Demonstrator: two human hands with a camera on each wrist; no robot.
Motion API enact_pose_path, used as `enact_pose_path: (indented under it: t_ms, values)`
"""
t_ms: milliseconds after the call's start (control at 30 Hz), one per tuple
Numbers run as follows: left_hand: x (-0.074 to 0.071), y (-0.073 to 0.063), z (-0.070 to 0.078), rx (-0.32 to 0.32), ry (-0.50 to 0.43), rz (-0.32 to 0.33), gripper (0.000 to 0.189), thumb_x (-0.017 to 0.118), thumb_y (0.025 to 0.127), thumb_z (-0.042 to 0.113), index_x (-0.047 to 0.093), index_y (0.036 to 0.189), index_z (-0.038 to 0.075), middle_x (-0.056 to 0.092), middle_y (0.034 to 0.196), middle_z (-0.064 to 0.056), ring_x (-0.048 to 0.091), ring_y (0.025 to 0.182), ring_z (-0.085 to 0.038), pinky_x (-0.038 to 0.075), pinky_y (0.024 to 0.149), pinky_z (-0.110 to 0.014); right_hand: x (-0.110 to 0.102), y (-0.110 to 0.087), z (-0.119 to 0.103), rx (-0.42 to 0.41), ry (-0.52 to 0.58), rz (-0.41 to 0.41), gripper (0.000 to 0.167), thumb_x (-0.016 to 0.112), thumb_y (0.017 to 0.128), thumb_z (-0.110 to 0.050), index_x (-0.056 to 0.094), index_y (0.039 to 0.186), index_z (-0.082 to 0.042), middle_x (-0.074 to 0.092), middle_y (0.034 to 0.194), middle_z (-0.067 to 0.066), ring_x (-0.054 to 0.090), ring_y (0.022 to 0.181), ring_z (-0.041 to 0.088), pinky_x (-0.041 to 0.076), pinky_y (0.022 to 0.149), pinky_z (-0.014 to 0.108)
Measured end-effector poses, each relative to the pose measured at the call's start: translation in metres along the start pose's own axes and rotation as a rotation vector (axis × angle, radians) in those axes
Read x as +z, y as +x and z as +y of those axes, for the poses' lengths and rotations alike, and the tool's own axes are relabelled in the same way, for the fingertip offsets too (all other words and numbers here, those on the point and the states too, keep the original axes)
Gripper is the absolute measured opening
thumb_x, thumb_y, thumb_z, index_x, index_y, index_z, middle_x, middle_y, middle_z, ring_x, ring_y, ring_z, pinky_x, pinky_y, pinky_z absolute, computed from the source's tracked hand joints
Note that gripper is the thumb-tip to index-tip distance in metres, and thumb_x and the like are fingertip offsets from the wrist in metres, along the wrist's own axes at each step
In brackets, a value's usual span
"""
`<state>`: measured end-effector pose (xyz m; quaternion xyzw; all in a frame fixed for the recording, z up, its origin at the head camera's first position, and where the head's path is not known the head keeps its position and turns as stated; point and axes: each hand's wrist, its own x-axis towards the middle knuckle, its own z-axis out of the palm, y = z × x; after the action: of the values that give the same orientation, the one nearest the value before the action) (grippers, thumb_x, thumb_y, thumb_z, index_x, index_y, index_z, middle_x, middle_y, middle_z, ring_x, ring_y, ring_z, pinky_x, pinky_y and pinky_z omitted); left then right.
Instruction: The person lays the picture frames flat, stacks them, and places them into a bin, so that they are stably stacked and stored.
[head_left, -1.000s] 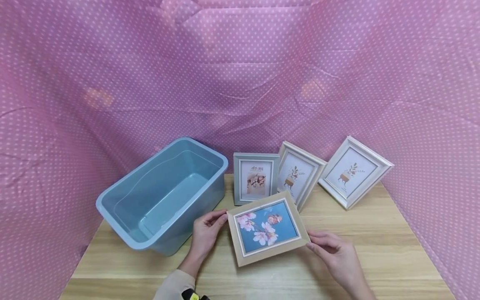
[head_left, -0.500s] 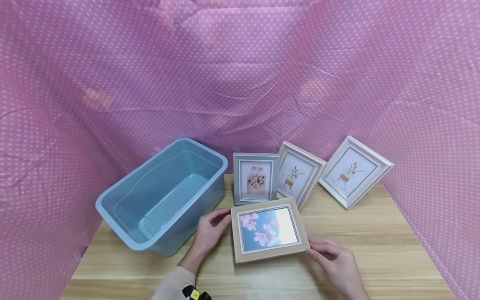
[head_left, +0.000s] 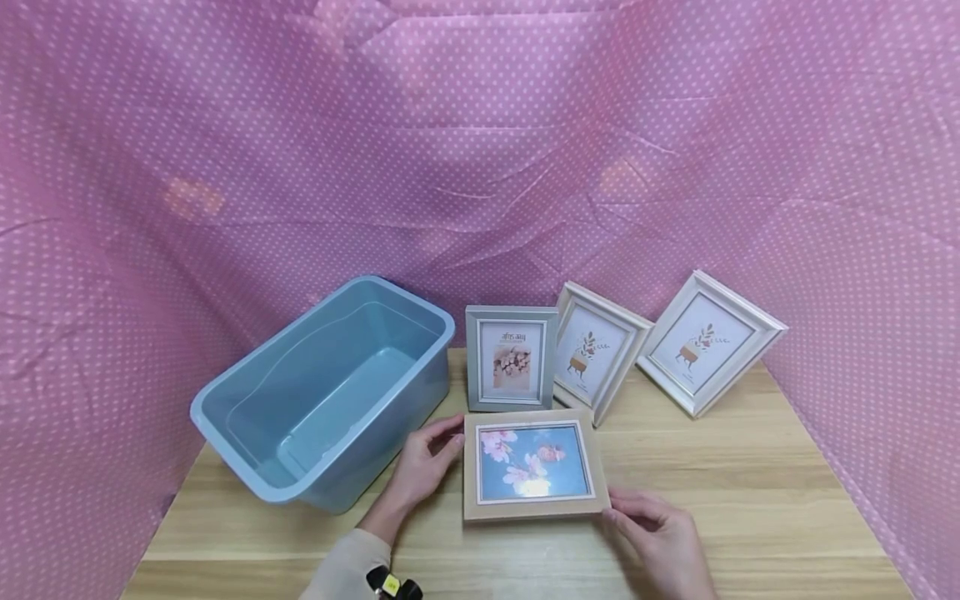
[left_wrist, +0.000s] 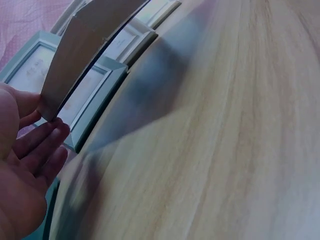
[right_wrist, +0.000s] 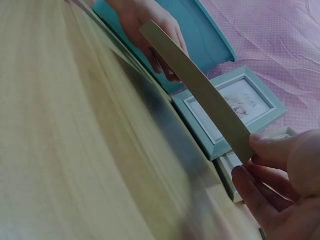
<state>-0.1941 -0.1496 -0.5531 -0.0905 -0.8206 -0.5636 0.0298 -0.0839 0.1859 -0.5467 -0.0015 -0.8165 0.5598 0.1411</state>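
A tan photo frame (head_left: 534,510) with a blue blossom-and-bird picture is held above the table, face up, one long edge toward the person. My left hand (head_left: 422,467) pinches its left end between thumb and fingers. At the opposite end, my right hand (head_left: 660,537) pinches the near right corner. In the left wrist view, the left hand (left_wrist: 30,160) grips the end of the frame (left_wrist: 82,50), with its shadow on the wood below. From the right wrist view, the frame (right_wrist: 200,90) shows edge-on, thumb of the right hand (right_wrist: 285,180) on top and fingers beneath.
A blue-grey plastic tub (head_left: 420,425) stands at the left. Behind the held frame, a grey-green photo frame (head_left: 475,358) stands upright beside a cream photo frame (head_left: 624,367). A white photo frame (head_left: 738,362) leans farther right. Pink dotted cloth (head_left: 480,167) surrounds the wooden table (head_left: 750,483).
The tan frame has turned clockwise, so its edges now run nearly level across the head view. Its right end and my right hand have come down and slightly left; my left hand moved slightly right.
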Motion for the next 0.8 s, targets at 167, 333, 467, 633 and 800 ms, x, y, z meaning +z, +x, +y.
enact_pose_path:
  t_ms: [167, 333, 467, 633, 800]
  values:
    - [0.000, 0.000, -0.003, -0.004, 0.043, -0.022, 0.036, 0.068, 0.105, 0.009, 0.069, 0.140, -0.001, 0.071, 0.143, -0.019, 0.065, 0.136, -0.040, 0.051, 0.117, -0.057, 0.004, -0.002, 0.003, 0.043, -0.024, -0.013, 0.016, 0.088, 0.080, 0.004, 0.086, 0.092, -0.006, 0.084, 0.103, 0.011, 0.069, 0.097, -0.009, 0.055, 0.083, 0.005]
    - [0.001, 0.000, -0.006, 0.004, 0.064, -0.030, 0.036, 0.067, 0.106, 0.009, 0.068, 0.140, -0.002, 0.069, 0.145, -0.020, 0.062, 0.139, -0.040, 0.048, 0.120, -0.058, 0.007, -0.003, 0.006, 0.087, -0.041, -0.038, 0.015, 0.089, 0.083, 0.000, 0.087, 0.094, -0.009, 0.084, 0.106, 0.009, 0.070, 0.097, -0.009, 0.053, 0.084, 0.003]
    - [0.001, 0.000, -0.009, 0.000, 0.066, -0.033, 0.037, 0.067, 0.105, 0.008, 0.068, 0.141, -0.002, 0.069, 0.146, -0.019, 0.062, 0.140, -0.040, 0.047, 0.121, -0.058, 0.008, -0.003, 0.007, 0.109, -0.056, -0.039, 0.015, 0.089, 0.082, 0.001, 0.087, 0.093, -0.009, 0.084, 0.104, 0.008, 0.070, 0.097, -0.008, 0.054, 0.084, 0.004]
    - [0.000, -0.001, -0.012, 0.006, 0.094, -0.042, 0.037, 0.067, 0.105, 0.008, 0.068, 0.140, -0.003, 0.069, 0.146, -0.020, 0.061, 0.140, -0.041, 0.047, 0.120, -0.059, 0.009, -0.002, 0.005, 0.186, -0.066, -0.060, 0.015, 0.090, 0.082, 0.000, 0.086, 0.093, -0.010, 0.085, 0.104, 0.007, 0.073, 0.095, -0.003, 0.057, 0.082, 0.008]
    - [0.001, -0.001, -0.015, -0.016, 0.125, -0.049, 0.037, 0.067, 0.106, 0.009, 0.067, 0.141, -0.003, 0.069, 0.145, -0.020, 0.061, 0.141, -0.041, 0.046, 0.121, -0.060, 0.009, -0.002, 0.005, 0.264, -0.076, -0.092, 0.014, 0.090, 0.084, -0.003, 0.086, 0.096, -0.009, 0.085, 0.106, 0.006, 0.077, 0.096, 0.007, 0.060, 0.082, 0.014]
